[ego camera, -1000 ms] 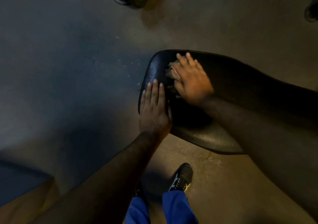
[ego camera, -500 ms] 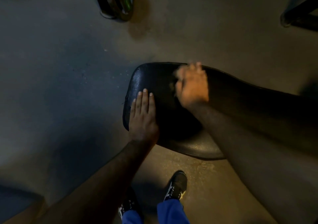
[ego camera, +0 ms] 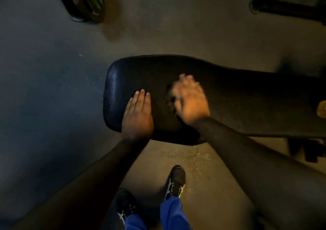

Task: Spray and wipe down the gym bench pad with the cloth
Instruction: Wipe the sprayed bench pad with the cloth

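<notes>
The black bench pad (ego camera: 238, 95) stretches from the middle of the view off to the right, its rounded end pointing left. My left hand (ego camera: 138, 114) lies flat on the pad's near left corner, fingers straight and together. My right hand (ego camera: 191, 100), blurred by motion, presses a small crumpled cloth (ego camera: 172, 93) onto the middle of the pad; only a dark scrap of the cloth shows at the hand's left edge. The pad's left rim glistens as if wet.
A weight plate (ego camera: 84, 2) stands on the concrete floor at the top left. A dark metal frame (ego camera: 289, 7) fills the top right corner. My two shoes (ego camera: 176, 180) stand below the pad. A small yellow object (ego camera: 322, 108) shows at the right edge.
My right hand has slid with the cloth from the pad's far edge toward its middle. The view has shifted, so the pad sits lower and more to the right. My left hand stays flat on the pad.
</notes>
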A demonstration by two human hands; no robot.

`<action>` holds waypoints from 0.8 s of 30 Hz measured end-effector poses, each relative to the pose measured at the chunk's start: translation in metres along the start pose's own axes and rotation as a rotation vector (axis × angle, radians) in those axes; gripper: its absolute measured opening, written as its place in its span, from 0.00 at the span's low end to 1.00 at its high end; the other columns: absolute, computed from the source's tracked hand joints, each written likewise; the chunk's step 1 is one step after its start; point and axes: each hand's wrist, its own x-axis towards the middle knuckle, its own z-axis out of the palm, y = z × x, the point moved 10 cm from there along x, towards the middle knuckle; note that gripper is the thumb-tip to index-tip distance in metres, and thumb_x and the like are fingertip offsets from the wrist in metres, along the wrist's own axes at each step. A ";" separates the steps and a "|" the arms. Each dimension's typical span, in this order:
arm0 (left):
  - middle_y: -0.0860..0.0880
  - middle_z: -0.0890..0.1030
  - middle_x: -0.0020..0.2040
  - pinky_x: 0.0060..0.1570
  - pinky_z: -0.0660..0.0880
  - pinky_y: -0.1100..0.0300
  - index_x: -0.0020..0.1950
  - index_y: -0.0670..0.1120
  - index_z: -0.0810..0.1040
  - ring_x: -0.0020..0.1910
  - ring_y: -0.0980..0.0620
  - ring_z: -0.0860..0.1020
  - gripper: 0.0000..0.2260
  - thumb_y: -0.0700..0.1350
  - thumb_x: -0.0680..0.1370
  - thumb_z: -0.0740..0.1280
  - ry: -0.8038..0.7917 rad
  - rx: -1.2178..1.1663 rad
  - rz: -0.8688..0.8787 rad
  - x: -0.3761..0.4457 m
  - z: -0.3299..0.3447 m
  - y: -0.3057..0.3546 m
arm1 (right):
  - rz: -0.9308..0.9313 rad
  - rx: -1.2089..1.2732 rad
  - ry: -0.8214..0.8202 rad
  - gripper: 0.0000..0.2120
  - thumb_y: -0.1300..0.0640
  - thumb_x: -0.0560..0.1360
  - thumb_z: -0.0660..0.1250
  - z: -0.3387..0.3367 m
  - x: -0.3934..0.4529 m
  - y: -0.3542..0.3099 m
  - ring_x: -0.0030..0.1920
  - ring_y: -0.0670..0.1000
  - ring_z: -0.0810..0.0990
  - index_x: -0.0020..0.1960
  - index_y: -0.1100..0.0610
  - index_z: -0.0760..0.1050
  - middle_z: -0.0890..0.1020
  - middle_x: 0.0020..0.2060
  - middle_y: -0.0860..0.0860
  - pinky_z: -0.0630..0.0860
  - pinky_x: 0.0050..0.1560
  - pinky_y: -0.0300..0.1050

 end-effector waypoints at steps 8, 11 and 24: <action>0.42 0.64 0.76 0.76 0.54 0.51 0.76 0.41 0.64 0.77 0.47 0.59 0.22 0.42 0.81 0.54 0.033 -0.084 -0.063 -0.001 -0.007 0.005 | -0.390 -0.034 -0.062 0.30 0.48 0.75 0.60 0.019 -0.075 -0.040 0.80 0.58 0.59 0.75 0.54 0.67 0.64 0.79 0.57 0.55 0.79 0.61; 0.42 0.66 0.76 0.75 0.54 0.52 0.75 0.42 0.65 0.77 0.47 0.60 0.21 0.43 0.81 0.54 0.065 -0.082 -0.028 0.005 -0.006 0.010 | 0.212 0.062 0.108 0.29 0.48 0.77 0.57 -0.004 -0.043 0.035 0.80 0.59 0.56 0.77 0.54 0.65 0.61 0.80 0.57 0.55 0.79 0.63; 0.42 0.60 0.78 0.76 0.47 0.52 0.76 0.43 0.63 0.78 0.46 0.55 0.22 0.47 0.82 0.56 0.039 -0.002 -0.047 0.068 0.029 0.060 | -0.045 0.069 0.002 0.30 0.50 0.76 0.58 -0.003 -0.015 0.046 0.81 0.58 0.54 0.78 0.55 0.64 0.60 0.80 0.56 0.52 0.80 0.58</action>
